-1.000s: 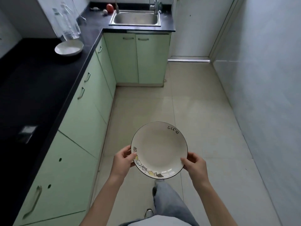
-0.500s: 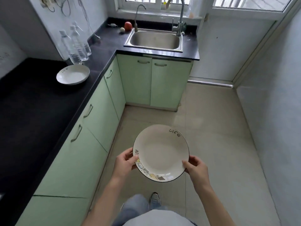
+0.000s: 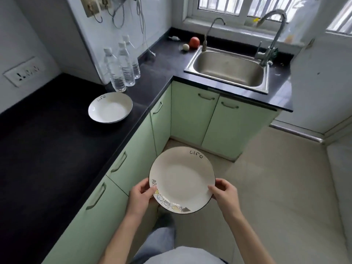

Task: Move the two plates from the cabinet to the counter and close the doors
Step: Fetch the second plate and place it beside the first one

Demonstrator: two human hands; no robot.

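Observation:
I hold a white plate (image 3: 181, 180) with a dark rim, the word "life" and small drawings, level over the floor in front of me. My left hand (image 3: 141, 198) grips its left edge and my right hand (image 3: 225, 195) grips its right edge. A second plate (image 3: 110, 107) of the same kind lies on the black counter (image 3: 47, 149) to the left, beside the water bottles. The green cabinet doors (image 3: 192, 113) in view under the counter are all shut.
Three clear water bottles (image 3: 122, 67) stand at the wall behind the counter plate. A steel sink (image 3: 228, 68) with two taps sits at the far counter, with an apple (image 3: 194, 42) and a small ball beside it. Tiled floor (image 3: 276, 178) lies to the right.
My view has tilted up and moved forward along the counter: the sink, bottles and counter plate appear nearer. The held plate stays in both hands at about the same height.

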